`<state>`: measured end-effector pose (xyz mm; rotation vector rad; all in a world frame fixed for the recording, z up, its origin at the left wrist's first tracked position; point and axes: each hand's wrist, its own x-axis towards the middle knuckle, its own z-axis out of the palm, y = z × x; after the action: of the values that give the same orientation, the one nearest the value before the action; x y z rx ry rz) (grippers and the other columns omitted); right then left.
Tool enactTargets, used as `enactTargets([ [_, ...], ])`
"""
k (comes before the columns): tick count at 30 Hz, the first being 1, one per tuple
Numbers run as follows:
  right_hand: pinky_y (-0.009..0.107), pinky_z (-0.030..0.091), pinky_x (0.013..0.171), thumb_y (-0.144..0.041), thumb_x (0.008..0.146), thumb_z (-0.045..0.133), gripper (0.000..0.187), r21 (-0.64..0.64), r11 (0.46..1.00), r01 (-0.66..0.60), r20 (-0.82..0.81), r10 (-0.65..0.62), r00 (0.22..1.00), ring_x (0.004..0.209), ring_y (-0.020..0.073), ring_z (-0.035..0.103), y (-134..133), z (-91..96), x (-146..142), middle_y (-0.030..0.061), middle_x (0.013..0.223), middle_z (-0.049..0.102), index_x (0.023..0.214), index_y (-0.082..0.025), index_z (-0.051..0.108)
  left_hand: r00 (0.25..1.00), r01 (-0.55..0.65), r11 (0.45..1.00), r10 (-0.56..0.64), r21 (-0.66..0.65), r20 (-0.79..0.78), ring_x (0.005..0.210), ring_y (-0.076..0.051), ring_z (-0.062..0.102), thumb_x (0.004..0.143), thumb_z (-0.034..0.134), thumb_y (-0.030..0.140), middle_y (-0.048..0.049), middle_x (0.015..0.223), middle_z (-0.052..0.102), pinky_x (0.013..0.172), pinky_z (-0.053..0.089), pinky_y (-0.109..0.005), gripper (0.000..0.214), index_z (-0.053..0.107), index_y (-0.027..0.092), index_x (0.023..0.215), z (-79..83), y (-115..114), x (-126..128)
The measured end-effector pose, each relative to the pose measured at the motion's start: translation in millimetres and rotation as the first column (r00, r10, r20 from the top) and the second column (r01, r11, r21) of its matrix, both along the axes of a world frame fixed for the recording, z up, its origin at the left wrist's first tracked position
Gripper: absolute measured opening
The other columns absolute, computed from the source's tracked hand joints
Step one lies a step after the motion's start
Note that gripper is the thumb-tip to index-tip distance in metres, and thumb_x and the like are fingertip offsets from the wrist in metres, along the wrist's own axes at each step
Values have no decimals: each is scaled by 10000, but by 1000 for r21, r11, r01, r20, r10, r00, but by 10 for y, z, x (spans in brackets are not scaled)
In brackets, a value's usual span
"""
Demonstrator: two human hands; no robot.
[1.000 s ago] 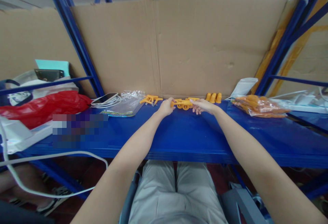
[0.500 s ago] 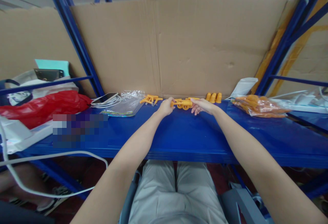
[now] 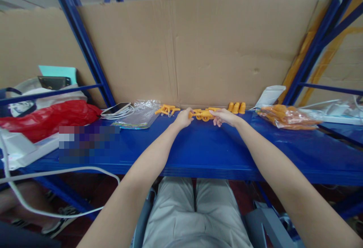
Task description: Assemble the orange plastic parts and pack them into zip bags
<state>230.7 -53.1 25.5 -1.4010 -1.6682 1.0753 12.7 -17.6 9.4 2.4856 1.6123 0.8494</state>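
Observation:
An orange plastic toy piece with small wheels (image 3: 203, 114) lies at the back of the blue shelf (image 3: 198, 149), against the cardboard wall. My left hand (image 3: 183, 119) is closed on its left end and my right hand (image 3: 224, 117) pinches its right end. Both arms reach straight forward. A second orange frame part (image 3: 166, 109) lies just left of my left hand. Three short orange caps (image 3: 236, 107) stand just right of my right hand.
A clear plastic bag (image 3: 139, 114), a phone with a white cable (image 3: 117, 109) and a red bag (image 3: 48, 118) lie to the left. A bag of orange parts (image 3: 287, 117) and a white pouch (image 3: 270, 95) lie to the right. Blue rack posts (image 3: 82, 39) flank the bay.

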Motion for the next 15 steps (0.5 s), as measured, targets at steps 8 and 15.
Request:
enactTargets([
  [8, 159, 419, 418, -252, 808, 764, 226, 224, 972, 67, 9, -71, 997, 448, 57, 557, 79, -50, -61, 5, 733, 700, 937, -152, 608, 999, -32, 999, 32, -18, 5, 1001, -213, 658, 804, 682, 120, -60, 1025, 702, 873, 486, -280, 321, 599, 194, 1105, -6, 0, -1],
  [15, 185, 415, 436, -352, 900, 650, 304, 187, 982, -7, 93, -10, 996, 427, 69, 540, 69, -12, -65, 39, 617, 681, 695, -128, 631, 1000, -16, 1000, 16, -8, -20, 986, -203, 659, 793, 689, 114, -38, 993, 702, 856, 491, -269, 320, 599, 209, 1085, 3, 0, -16],
])
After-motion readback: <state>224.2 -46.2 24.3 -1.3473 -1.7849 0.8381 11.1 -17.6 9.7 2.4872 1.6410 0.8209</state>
